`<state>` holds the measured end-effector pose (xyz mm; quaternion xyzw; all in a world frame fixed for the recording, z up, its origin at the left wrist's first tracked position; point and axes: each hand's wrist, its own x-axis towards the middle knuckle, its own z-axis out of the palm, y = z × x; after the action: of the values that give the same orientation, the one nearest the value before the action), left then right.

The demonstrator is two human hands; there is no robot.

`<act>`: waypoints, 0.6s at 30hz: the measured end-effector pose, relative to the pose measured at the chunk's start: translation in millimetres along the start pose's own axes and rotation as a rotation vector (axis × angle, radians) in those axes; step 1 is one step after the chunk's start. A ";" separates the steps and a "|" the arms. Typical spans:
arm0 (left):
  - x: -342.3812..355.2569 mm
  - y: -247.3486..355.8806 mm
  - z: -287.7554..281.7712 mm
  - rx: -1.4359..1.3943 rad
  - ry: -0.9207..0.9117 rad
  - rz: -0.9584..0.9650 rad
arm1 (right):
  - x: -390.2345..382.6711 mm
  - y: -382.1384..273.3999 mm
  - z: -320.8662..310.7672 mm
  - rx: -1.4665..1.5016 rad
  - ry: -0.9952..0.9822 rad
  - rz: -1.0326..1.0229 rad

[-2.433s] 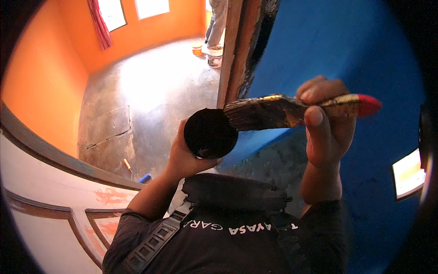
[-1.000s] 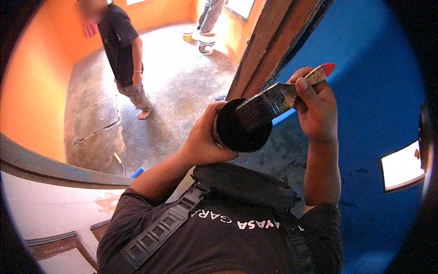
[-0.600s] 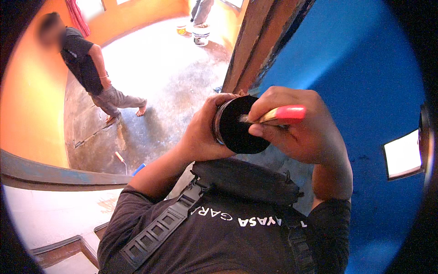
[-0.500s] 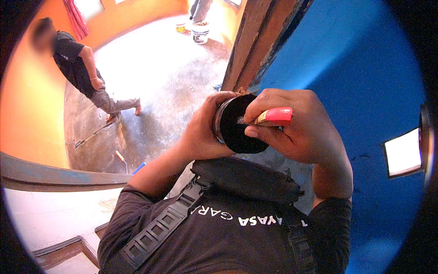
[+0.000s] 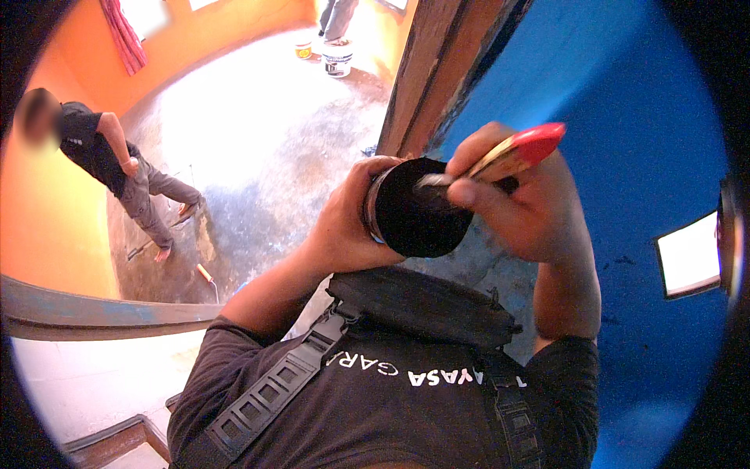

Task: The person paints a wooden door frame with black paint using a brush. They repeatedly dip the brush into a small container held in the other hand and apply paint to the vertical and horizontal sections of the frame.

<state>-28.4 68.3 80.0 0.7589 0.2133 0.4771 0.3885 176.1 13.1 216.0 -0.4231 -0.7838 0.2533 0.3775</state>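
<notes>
My left hand (image 5: 351,215) is wrapped round a can (image 5: 426,227) with a dark inside, held in front of my chest and tilted so its mouth faces up. Pinched in my right hand (image 5: 519,195) is a paintbrush (image 5: 516,152) with a red-tipped, yellowish handle. Its pale metal band shows at the can's mouth; the bristles merge with the dark inside and cannot be made out. How much the can holds is too dark to tell.
A blue wall (image 5: 625,156) rises close on my right, beside a brown wooden door frame (image 5: 433,70). At left, a person (image 5: 105,156) walks by an orange wall (image 5: 47,227). Beyond, another person's legs stand at a white bucket (image 5: 337,61). A paint roller (image 5: 207,275) lies on the floor.
My right hand has drawn the paintbrush up and to the right, its handle now higher. The left hand and can have barely moved. The person at left has shifted further left and nearer.
</notes>
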 end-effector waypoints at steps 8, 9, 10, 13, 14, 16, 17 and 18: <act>21.1 -21.1 2.9 -0.041 0.020 -0.089 | 9.5 73.2 -15.2 0.591 0.371 0.307; 22.8 -22.2 2.0 -0.050 0.014 -0.107 | 9.8 82.0 -11.5 0.692 0.413 0.334; 23.7 -25.8 1.6 -0.050 0.018 -0.104 | 10.3 87.8 -8.3 0.748 0.431 0.358; 25.7 -32.9 1.3 -0.033 0.020 -0.102 | 11.0 94.8 0.4 0.913 0.491 0.438; 26.6 -30.9 -0.3 -0.016 0.017 -0.108 | 11.6 94.9 3.1 0.967 0.512 0.468; 27.3 -30.5 -2.1 0.004 0.012 -0.113 | 11.1 97.3 6.3 1.047 0.540 0.504; 27.3 -31.2 -2.4 0.007 0.011 -0.114 | 9.9 100.6 8.0 1.075 0.546 0.511; 27.5 -31.9 -1.8 0.013 0.011 -0.115 | 8.7 102.9 8.8 1.105 0.551 0.516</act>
<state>-16.0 107.5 70.5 0.7453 0.2616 0.4566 0.4095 214.5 72.7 140.4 -0.3909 -0.2875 0.5825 0.6522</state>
